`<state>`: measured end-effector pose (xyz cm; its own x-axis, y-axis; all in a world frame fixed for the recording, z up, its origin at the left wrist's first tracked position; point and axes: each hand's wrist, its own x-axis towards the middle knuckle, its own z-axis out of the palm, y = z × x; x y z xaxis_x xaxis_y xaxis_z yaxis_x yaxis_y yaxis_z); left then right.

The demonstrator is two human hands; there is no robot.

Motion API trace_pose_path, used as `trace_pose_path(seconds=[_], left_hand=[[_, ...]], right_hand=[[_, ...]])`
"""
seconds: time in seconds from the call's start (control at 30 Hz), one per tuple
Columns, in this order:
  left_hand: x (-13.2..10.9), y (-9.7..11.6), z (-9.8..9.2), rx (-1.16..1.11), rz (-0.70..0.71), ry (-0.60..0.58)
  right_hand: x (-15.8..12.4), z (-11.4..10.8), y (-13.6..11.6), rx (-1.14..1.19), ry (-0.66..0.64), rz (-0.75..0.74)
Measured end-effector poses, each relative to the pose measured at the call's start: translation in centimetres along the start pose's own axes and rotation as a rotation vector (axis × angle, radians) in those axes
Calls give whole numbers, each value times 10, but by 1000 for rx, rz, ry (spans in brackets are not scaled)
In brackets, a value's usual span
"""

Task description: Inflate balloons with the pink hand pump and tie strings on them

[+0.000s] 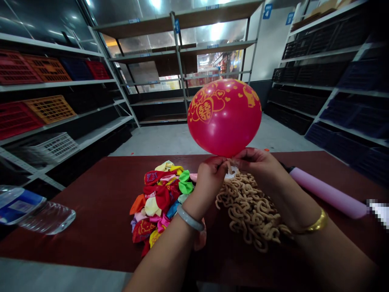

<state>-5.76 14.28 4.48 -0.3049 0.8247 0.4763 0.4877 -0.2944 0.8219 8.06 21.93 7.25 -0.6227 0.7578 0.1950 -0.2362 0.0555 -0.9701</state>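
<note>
An inflated red balloon point(226, 117) with yellow hearts and characters rises above my two hands, over the table. My left hand point(211, 172) pinches at its neck from the left. From the right, my right hand point(253, 160) closes its thumb and fingers on the same neck. A light-coloured strip hangs between the fingertips; its kind is hard to make out. Below my right hand lies a heap of tan, curled, cord-like pieces point(249, 207). Left of my left forearm is a pile of uninflated balloons point(158, 198) in many colours.
A water bottle point(35, 211) lies at the left side of the dark red table point(100, 198). A pink balloon pump point(328, 190) lies on the right. Shelves with crates point(48, 109) line the left wall, and more crates point(316, 77) stand on the right.
</note>
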Motion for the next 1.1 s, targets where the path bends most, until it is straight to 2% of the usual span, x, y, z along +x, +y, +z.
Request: trace_pose_path(seconds=[0.1, 0.3, 0.43, 0.6, 0.73, 0.8, 0.9, 1.03, 1.1], left_hand=[[-1, 2, 1, 28, 19, -10], [-3, 8, 7, 20, 26, -28], [-6, 10, 16, -79, -12, -4], [-5, 3, 19, -129, -36, 36], [0, -5, 12, 89, -33, 134], [1, -6, 10, 254, -6, 112], [1, -5, 10, 426, 28, 16], [1, -4, 8, 441, 1, -92], [3, -5, 2, 383, -23, -29]], right_hand=[[0, 3, 4, 70, 61, 32], [2, 10, 9, 116, 253, -80], [5, 9, 13, 232, 334, -101], [10, 4, 18, 237, 282, -37], [12, 2, 24, -6, 135, 99], [12, 3, 28, -37, 115, 159], [12, 8, 36, 54, 149, 203], [19, 9, 42, 128, 179, 179], [30, 7, 44, 139, 218, 211]])
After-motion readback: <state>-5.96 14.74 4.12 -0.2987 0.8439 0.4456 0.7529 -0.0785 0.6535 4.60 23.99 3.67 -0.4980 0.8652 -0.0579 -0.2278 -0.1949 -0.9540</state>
